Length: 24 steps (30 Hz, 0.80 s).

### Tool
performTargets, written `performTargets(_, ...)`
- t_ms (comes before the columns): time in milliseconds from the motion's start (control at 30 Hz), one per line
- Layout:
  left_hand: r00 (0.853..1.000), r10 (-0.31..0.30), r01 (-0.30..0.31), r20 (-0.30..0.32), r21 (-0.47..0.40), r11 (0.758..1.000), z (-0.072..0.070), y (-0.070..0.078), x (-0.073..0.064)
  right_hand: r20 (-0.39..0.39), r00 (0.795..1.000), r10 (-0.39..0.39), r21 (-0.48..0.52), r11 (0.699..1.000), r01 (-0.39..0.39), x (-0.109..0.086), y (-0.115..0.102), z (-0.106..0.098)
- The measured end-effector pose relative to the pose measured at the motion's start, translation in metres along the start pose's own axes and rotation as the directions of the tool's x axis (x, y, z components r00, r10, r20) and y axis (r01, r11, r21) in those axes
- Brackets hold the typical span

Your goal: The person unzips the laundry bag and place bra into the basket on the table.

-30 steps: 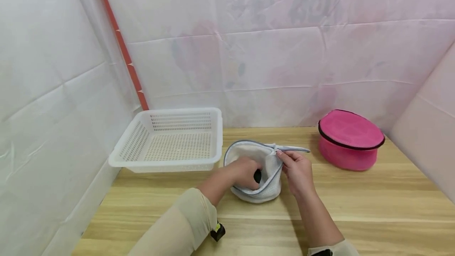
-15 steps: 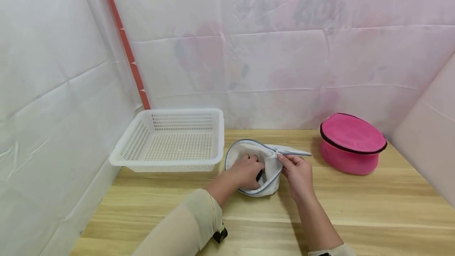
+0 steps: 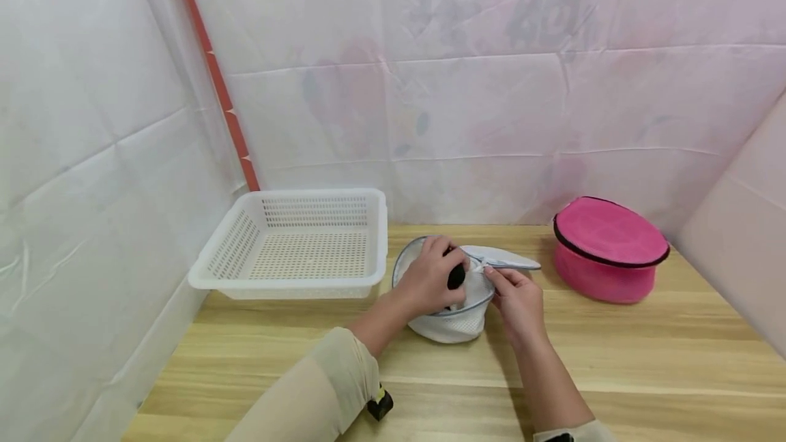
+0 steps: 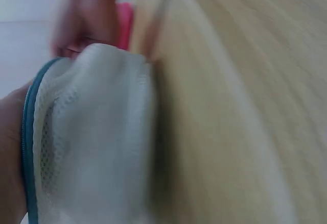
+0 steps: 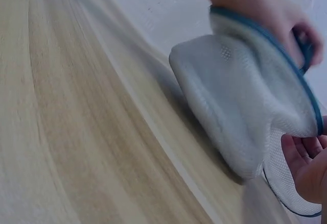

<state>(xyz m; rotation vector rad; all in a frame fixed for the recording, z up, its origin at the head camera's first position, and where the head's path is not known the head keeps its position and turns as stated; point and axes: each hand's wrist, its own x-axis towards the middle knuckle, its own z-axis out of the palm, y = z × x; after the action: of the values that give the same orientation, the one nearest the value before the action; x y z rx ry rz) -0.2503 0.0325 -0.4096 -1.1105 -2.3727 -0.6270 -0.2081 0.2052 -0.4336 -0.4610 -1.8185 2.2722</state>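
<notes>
White mesh forms the zippered laundry bag (image 3: 451, 328) at the centre of the work, its mouth gaping and its lid flap (image 3: 503, 257) folded out to the bag's right. It sits at the tabletop (image 3: 454, 394); whether its whole base is down cannot be told. As far as the pictures show, the unzipping is done and the handling of the contents looks partway along: a black item (image 3: 456, 276), too covered to name, is at the bag's mouth, neither tucked fully inside nor clear of the rim. Which way it is bound cannot be judged from this moment. Closing the bag is not done.

The left hand (image 3: 430, 278) is at the bag's mouth, its thumb and fingers curled round the black item, whose rounded end pokes out between them. The right hand (image 3: 518, 299) pinches the rim beside the lid flap's joint, on the bag's right.

Just left of the bag is a white plastic basket (image 3: 288, 283); to its right, well apart, is a round pink mesh bag (image 3: 602, 278) with its black-edged lid in place.
</notes>
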Motion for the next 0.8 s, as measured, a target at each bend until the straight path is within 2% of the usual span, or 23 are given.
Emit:
performTargets(67, 0.991, 0.034, -0.040, -0.127, -0.047, 0.998, -0.010, 0.003, 0.006, -0.004, 1.000, 0.005, -0.004, 1.000, -0.005, 0.001, 0.001, -0.001)
performTargets(167, 0.958, 0.049, -0.079, -0.284, -0.096, 0.992, -0.027, 0.006, 0.015, -0.010, 1.000, 0.019, -0.011, 1.000, -0.019, 0.002, 0.002, -0.001)
performTargets(233, 0.935, 0.042, -0.090, -0.351, -0.120, 0.989, -0.041, 0.006, 0.019, -0.012, 1.000, 0.025, -0.017, 1.000, -0.026, 0.002, 0.002, -0.002)
performTargets(300, 0.923, 0.028, -0.091, -0.384, -0.147, 0.985, -0.055, 0.003, 0.022, -0.012, 0.999, 0.031, -0.022, 0.999, -0.031, 0.003, 0.003, -0.002)
performTargets(433, 0.923, -0.024, -0.045, -0.383, -0.170, 0.984, -0.079, -0.014, 0.019, -0.017, 0.999, 0.034, -0.029, 0.999, -0.035, 0.004, 0.004, -0.002)
performTargets(500, 0.926, -0.065, 0.005, -0.373, -0.159, 0.987, -0.090, -0.027, 0.013, -0.020, 0.999, 0.033, -0.032, 0.999, -0.034, 0.005, 0.005, -0.002)
performTargets(600, 0.928, -0.149, 0.111, -0.342, -0.128, 0.986, -0.102, -0.047, 0.002, -0.021, 0.999, 0.038, -0.037, 0.999, -0.038, 0.006, 0.005, -0.002)
performTargets(700, 0.929, -0.252, 0.237, -0.272, -0.087, 0.968, -0.110, -0.064, -0.010, -0.027, 0.999, 0.047, -0.038, 0.998, -0.048, 0.006, 0.006, -0.002)
performTargets(800, 0.917, -0.362, 0.361, -0.167, -0.038, 0.932, -0.111, -0.077, -0.020, -0.032, 0.998, 0.055, -0.038, 0.998, -0.056, 0.006, 0.005, -0.002)
